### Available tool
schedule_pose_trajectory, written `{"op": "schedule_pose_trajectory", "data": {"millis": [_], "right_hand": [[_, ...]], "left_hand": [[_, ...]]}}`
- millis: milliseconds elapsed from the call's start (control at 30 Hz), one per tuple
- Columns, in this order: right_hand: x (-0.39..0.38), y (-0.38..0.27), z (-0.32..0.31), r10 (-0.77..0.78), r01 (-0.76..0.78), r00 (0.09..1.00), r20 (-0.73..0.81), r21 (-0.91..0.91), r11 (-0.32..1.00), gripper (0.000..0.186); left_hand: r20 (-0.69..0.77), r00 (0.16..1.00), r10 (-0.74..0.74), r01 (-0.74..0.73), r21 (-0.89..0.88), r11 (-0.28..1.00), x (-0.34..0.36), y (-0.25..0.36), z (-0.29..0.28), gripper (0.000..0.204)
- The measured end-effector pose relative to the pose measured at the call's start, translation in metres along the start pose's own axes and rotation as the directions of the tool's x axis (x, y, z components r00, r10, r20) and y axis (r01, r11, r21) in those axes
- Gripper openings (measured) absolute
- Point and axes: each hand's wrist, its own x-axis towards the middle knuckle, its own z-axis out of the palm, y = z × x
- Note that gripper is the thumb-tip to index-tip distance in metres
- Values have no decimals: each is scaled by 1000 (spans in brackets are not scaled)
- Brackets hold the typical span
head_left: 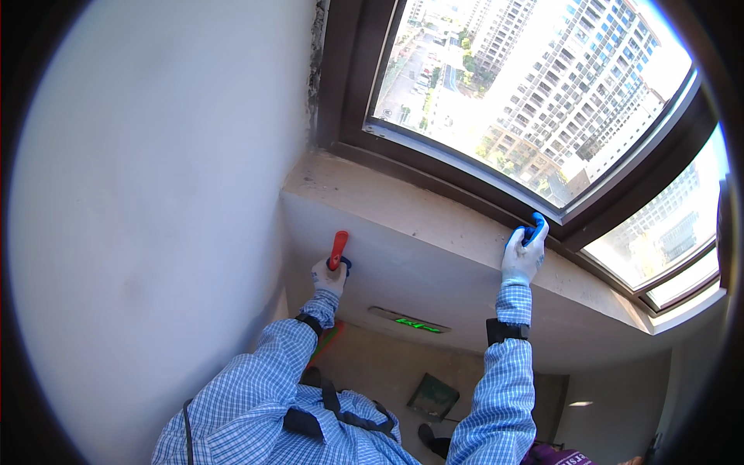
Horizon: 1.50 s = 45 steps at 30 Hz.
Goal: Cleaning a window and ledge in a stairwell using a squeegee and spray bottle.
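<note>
My left hand (328, 277), in a white glove with blue coating, is closed around a red-handled tool (339, 246) in front of the white wall below the window. The handle's rounded end points up and away; the tool's working end cannot be made out. My right hand (524, 254), gloved alike, reaches over the sill (434, 215) to the lower edge of the dark brown window frame (457, 186). Its index finger stretches up against the frame, the other fingers are partly bent, and I see nothing held in it.
A white wall (163, 178) rises close on the left. Low under the sill hangs a green-lit sign (418, 323). On the floor lie a dark green square object (434, 397) and a red-and-green item (329, 341) beside my left arm. Something purple (554, 456) shows at the lower edge.
</note>
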Motion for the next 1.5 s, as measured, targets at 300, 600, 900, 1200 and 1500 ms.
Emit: {"op": "schedule_pose_trajectory", "data": {"millis": [300,600,900,1200,1500], "right_hand": [[1,2,0,-39,39,999,1,-48,998,26],[3,10,3,-70,70,998,8,-34,997,25],[3,7,2,-74,75,997,27,-44,996,26],[3,10,2,-77,79,997,30,-50,996,27],[1,-1,-1,-20,23,998,58,-67,997,25]], "left_hand": [[18,999,31,-31,27,999,-1,4,-1,3],[12,997,80,-81,47,996,-1,2,-1,4],[6,1000,26,-26,44,999,-1,7,-1,3],[3,999,33,-33,34,999,-3,10,0,3],[27,998,62,-64,72,995,0,5,-4,4]]}}
